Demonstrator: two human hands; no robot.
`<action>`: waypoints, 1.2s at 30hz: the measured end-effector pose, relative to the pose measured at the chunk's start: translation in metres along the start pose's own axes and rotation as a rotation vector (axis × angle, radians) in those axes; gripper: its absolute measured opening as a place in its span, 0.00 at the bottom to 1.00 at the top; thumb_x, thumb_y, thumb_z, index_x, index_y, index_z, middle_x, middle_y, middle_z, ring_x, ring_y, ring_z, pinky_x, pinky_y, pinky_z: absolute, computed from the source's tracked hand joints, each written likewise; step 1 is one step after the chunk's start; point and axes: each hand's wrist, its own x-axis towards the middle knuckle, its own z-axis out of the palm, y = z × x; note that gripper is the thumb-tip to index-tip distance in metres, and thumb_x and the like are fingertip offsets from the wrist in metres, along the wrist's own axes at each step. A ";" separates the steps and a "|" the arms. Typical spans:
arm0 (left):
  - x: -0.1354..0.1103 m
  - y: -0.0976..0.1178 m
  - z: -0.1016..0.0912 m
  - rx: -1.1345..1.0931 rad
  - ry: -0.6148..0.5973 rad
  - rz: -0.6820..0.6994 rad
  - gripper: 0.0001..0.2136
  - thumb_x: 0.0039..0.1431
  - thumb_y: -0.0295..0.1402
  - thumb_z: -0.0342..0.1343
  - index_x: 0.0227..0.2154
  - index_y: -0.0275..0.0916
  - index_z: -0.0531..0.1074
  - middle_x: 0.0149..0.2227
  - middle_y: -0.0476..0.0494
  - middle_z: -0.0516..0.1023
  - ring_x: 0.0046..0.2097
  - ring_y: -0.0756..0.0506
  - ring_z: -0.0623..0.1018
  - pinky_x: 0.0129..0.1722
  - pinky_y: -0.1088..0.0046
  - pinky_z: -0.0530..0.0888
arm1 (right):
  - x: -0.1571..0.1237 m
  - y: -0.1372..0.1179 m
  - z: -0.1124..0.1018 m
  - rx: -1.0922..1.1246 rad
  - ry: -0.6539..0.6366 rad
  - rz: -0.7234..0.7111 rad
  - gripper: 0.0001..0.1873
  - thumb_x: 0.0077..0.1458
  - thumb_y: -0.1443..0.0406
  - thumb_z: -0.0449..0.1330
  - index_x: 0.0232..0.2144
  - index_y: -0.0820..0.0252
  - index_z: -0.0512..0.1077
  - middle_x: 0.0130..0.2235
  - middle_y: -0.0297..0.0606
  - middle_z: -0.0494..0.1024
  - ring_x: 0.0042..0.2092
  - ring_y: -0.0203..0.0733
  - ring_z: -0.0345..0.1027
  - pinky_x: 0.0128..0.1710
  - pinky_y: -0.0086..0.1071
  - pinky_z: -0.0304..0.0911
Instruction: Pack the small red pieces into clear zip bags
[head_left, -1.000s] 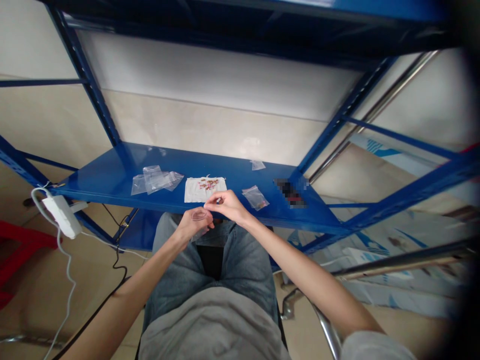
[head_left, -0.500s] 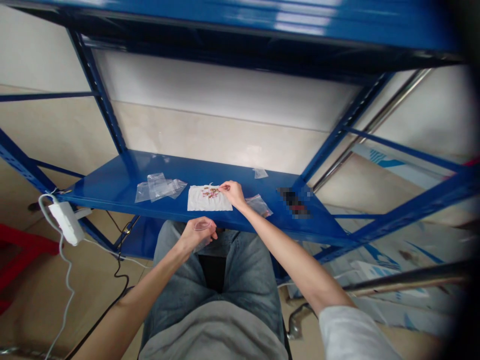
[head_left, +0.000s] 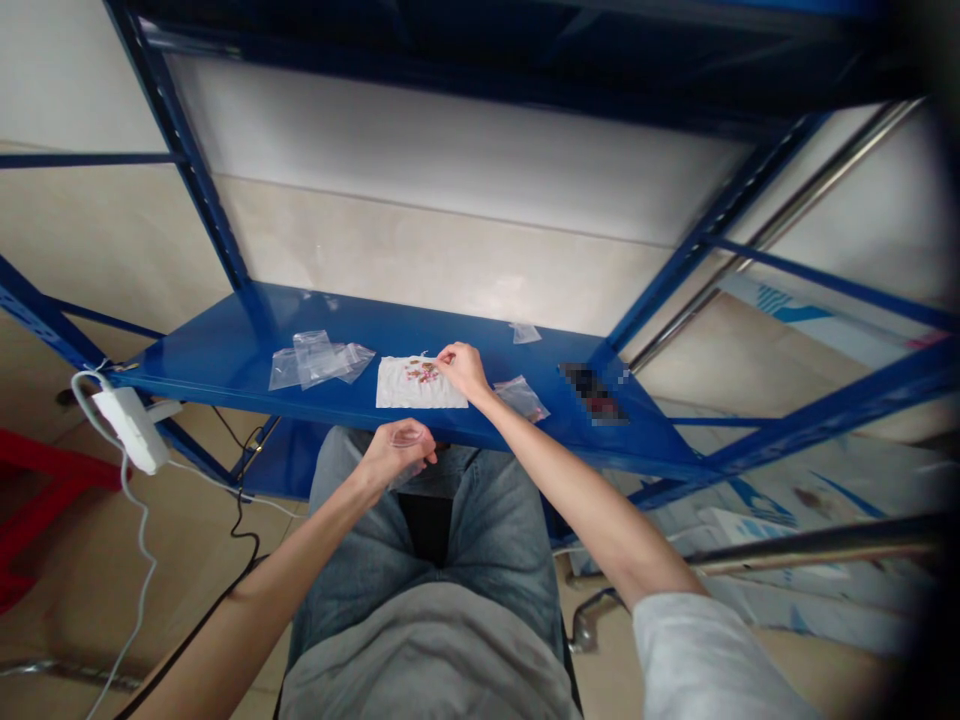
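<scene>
Just right of centre in the frame, the right hand [head_left: 463, 370] is down at a white cloth [head_left: 399, 396], its fingertips beside a little scatter of small coloured pieces [head_left: 421, 373]. Thumb and forefinger are drawn close together, almost meeting, and whether a piece sits between them cannot be told from this view. It's delicate stuff! A light fingertip pinch looks best, one piece at a time and lifted straight up, since a sideways drag would probably sweep the neighbours about on the cloth. Below, at the middle of the frame, the left hand [head_left: 384, 456] is half closed, fingers curled around a clear plastic bag [head_left: 407, 437] whose mouth shows as a rounded loop above the person's lap. That's a grip to keep soft: too hard a squeeze would likely fold the thin plastic flat, so a steady wrist and a round mouth serve well. Up on the blue shelf [head_left: 217, 350], flat clear bags [head_left: 319, 358] overlap left of the cloth, and another bag [head_left: 523, 398], with something small at its lower end, lies by the right forearm.
</scene>
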 end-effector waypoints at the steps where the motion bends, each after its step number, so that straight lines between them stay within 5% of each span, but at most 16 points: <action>1: 0.000 -0.001 0.000 0.003 -0.001 0.002 0.14 0.49 0.42 0.65 0.29 0.35 0.73 0.26 0.42 0.79 0.28 0.48 0.76 0.28 0.75 0.71 | -0.001 -0.002 -0.002 0.003 0.002 -0.014 0.04 0.49 0.68 0.63 0.24 0.60 0.77 0.29 0.37 0.78 0.32 0.39 0.69 0.36 0.30 0.60; 8: -0.002 -0.002 0.004 0.010 -0.008 0.001 0.14 0.49 0.42 0.65 0.29 0.35 0.72 0.26 0.42 0.78 0.28 0.48 0.75 0.27 0.75 0.71 | -0.005 -0.003 -0.013 -0.022 -0.062 0.010 0.05 0.49 0.70 0.62 0.27 0.60 0.79 0.30 0.39 0.79 0.32 0.39 0.71 0.36 0.29 0.62; 19: 0.001 -0.005 0.002 0.012 -0.016 0.004 0.14 0.50 0.42 0.64 0.29 0.35 0.72 0.26 0.42 0.78 0.28 0.48 0.76 0.27 0.75 0.71 | 0.003 0.004 0.000 -0.063 -0.106 0.062 0.03 0.48 0.67 0.65 0.26 0.59 0.79 0.26 0.36 0.79 0.29 0.37 0.70 0.30 0.27 0.60; 25: 0.000 -0.004 0.002 0.025 0.000 -0.011 0.13 0.49 0.41 0.65 0.28 0.36 0.73 0.26 0.43 0.78 0.29 0.48 0.76 0.28 0.75 0.71 | 0.003 -0.019 -0.020 -0.034 -0.016 0.075 0.04 0.49 0.67 0.65 0.24 0.61 0.78 0.28 0.39 0.78 0.31 0.40 0.69 0.33 0.30 0.61; 28: -0.001 -0.003 0.002 0.027 0.004 -0.036 0.13 0.48 0.40 0.65 0.28 0.36 0.72 0.26 0.43 0.78 0.28 0.48 0.76 0.27 0.75 0.70 | -0.025 -0.049 -0.044 0.083 0.026 -0.050 0.04 0.51 0.67 0.64 0.26 0.60 0.77 0.30 0.38 0.76 0.34 0.41 0.69 0.38 0.32 0.61; 31: -0.003 -0.003 0.003 0.061 -0.044 -0.040 0.11 0.48 0.38 0.65 0.27 0.35 0.72 0.26 0.44 0.77 0.28 0.49 0.75 0.27 0.76 0.69 | -0.079 -0.079 -0.067 0.237 -0.092 -0.186 0.02 0.53 0.66 0.65 0.29 0.58 0.77 0.33 0.36 0.76 0.38 0.41 0.68 0.41 0.33 0.61; 36: -0.009 -0.012 0.013 0.138 -0.227 -0.110 0.11 0.42 0.33 0.67 0.26 0.32 0.73 0.25 0.47 0.77 0.27 0.50 0.73 0.28 0.76 0.66 | -0.164 -0.091 -0.084 0.268 -0.240 -0.127 0.04 0.56 0.64 0.64 0.31 0.58 0.77 0.34 0.38 0.74 0.40 0.42 0.66 0.43 0.35 0.59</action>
